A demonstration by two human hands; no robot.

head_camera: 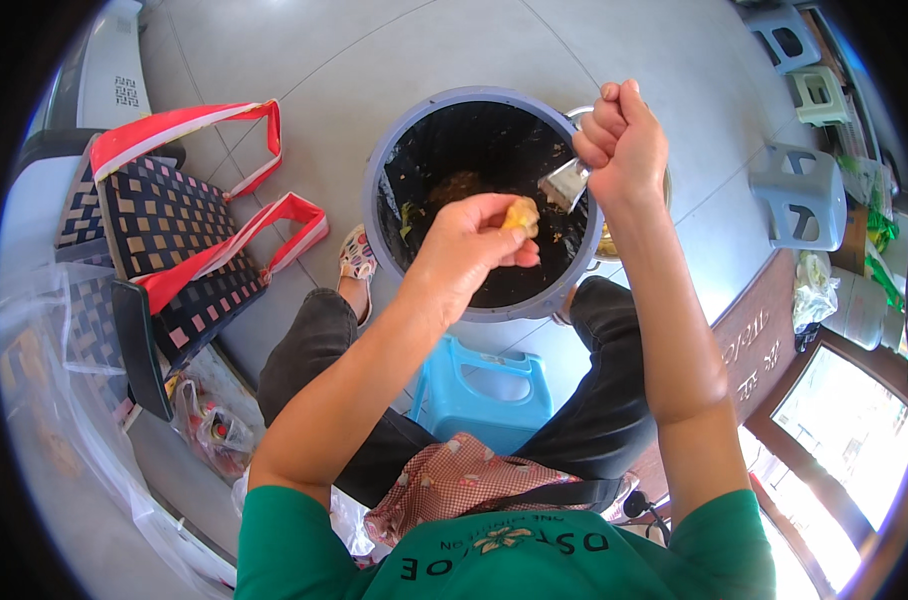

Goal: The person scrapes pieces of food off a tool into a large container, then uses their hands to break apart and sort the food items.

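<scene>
Between the thumb and fingers of my left hand (476,244) is a small yellowish piece of food (521,216), perhaps ginger. My right hand (620,142) is closed around the handle of a wide metal blade (566,184), probably a peeler or knife, which points down and left. Both hands are over a round bin (484,313) with a grey-blue rim, lined with black plastic and holding some scraps. The blade and the food piece are apart. Part of a metal pot or bowl (608,247) shows behind the bin and my right forearm.
A blue plastic stool (491,420) stands between my legs. To the left is a woven bag (191,247) with red handles. Grey-blue stools (799,195), a green stool (820,94) and plastic bags (814,292) line the right side. A brown mat with writing (754,337) lies nearby.
</scene>
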